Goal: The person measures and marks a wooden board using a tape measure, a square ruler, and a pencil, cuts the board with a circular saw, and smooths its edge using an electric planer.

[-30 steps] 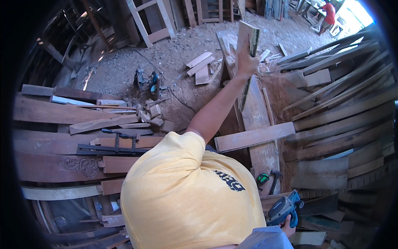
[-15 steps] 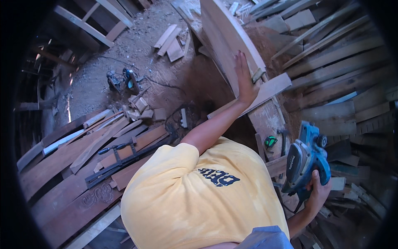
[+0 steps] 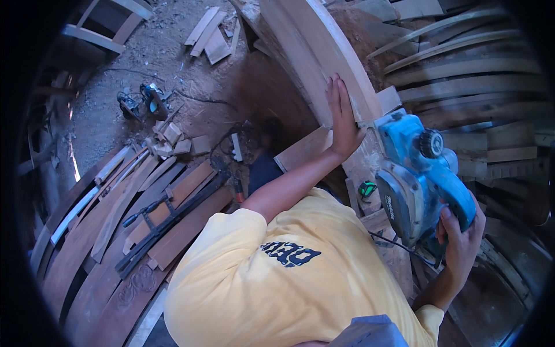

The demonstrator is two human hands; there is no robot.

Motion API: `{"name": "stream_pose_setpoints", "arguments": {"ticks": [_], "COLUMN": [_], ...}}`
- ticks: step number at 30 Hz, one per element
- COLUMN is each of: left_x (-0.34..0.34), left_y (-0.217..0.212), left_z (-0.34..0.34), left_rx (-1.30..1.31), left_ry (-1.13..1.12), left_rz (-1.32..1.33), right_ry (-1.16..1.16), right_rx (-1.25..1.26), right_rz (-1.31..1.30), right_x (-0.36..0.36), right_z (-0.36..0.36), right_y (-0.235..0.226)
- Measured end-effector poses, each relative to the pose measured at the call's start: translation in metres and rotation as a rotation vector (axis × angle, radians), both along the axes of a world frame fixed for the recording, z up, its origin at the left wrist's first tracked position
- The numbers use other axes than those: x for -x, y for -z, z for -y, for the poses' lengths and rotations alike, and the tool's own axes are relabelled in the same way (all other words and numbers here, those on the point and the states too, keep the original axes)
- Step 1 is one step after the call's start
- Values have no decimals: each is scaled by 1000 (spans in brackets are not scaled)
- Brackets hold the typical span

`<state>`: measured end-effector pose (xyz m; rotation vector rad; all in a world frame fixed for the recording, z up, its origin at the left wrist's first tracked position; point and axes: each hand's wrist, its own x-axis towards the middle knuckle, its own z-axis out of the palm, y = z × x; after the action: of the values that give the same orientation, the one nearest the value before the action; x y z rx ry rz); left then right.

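Hands split between curved board and blue planer

Left hand (image 3: pixel 342 124) lay flat and open, fingers stretched together, pressed against the face of a long curved wooden board (image 3: pixel 324 52) that rose ahead of it, the arm reaching forward and nearly straight from a yellow shirt (image 3: pixel 289 277). Right hand (image 3: pixel 459 243) was curled closed around the rear handle of a blue electric planer (image 3: pixel 419 173), held just to the right of the left hand with the elbow bent low. The planer's front sat close beside the board's lower end; whether its sole touched wood could not be made out. The shirt hid the ground below both arms. Left of the hands, planks (image 3: pixel 173 202) and a black clamp (image 3: pixel 167 217) lay stacked.
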<state>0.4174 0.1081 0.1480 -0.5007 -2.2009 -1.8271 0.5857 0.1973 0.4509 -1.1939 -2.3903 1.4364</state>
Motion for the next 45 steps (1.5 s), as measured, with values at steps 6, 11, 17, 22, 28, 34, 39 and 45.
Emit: {"name": "stream_pose_setpoints", "arguments": {"ticks": [6, 11, 17, 22, 28, 34, 39, 45], "left_x": [3, 2, 1, 1, 2, 2, 2, 0], "left_y": [10, 12, 16, 16, 16, 11, 18, 26], "left_z": [-7, -9, -9, -9, -12, -10, -12, -12], "left_rx": [-79, -62, -44, -39, -39, -40, -30, 38], "left_ry": [-5, 16, 28, 21, 1, 6, -20, -4], "left_rz": [-15, -26, 0, -12, -22, -9, -34, -25], "right_ry": [-165, -255, -243, -272, -267, -234, -254, -287], "right_rx": [-20, -110, -116, -115, -146, -138, -103, -132], "right_rz": [104, 133, 126, 116, 114, 90, 61, 1], "right_x": [64, 92, 99, 105, 114, 127, 136, 171], "right_z": [9, 16, 18, 15, 16, 20, 21, 21], "right_y": [6, 4, 5, 10, 12, 12, 13, 22]}}
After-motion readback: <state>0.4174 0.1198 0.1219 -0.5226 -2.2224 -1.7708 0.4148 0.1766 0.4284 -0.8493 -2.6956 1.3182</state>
